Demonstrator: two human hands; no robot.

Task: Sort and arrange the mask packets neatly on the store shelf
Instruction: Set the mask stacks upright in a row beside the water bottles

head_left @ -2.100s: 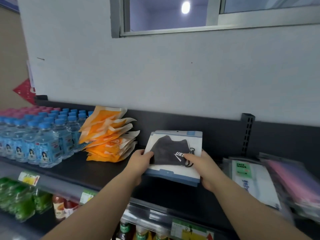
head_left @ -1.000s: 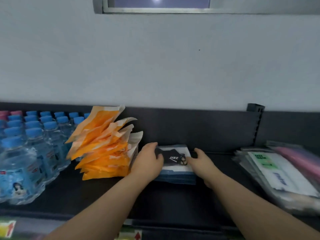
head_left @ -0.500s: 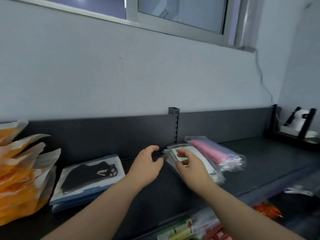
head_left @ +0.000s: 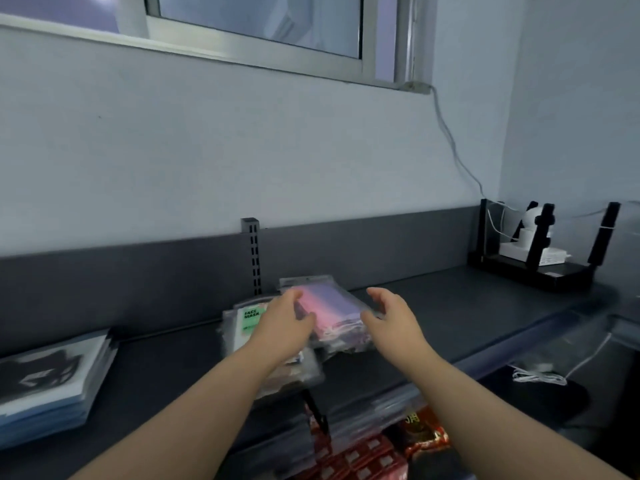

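Observation:
A stack of clear packets with pink and purple masks (head_left: 329, 308) lies on the dark shelf (head_left: 433, 317), leaning partly over a stack of clear packets with a green "FACE MASK" label (head_left: 250, 317). My left hand (head_left: 285, 325) curls its fingers and thumb round the left edge of the pink packets. At the packets' right edge is my right hand (head_left: 391, 322), fingers loosely spread and thumb touching the edge. A stack of white and blue packets with black masks (head_left: 52, 379) lies flat at the far left.
A slotted upright post (head_left: 254, 254) stands at the shelf's back panel behind the packets. A white camera on a black stand (head_left: 533, 244) sits at the far right with a cable up the wall. Red snack packs (head_left: 374, 455) fill the lower shelf.
My view turned right, away from the orange packets and bottles. Both hands left the black mask stack, passed over the labelled packets, and now flank the pink packets.

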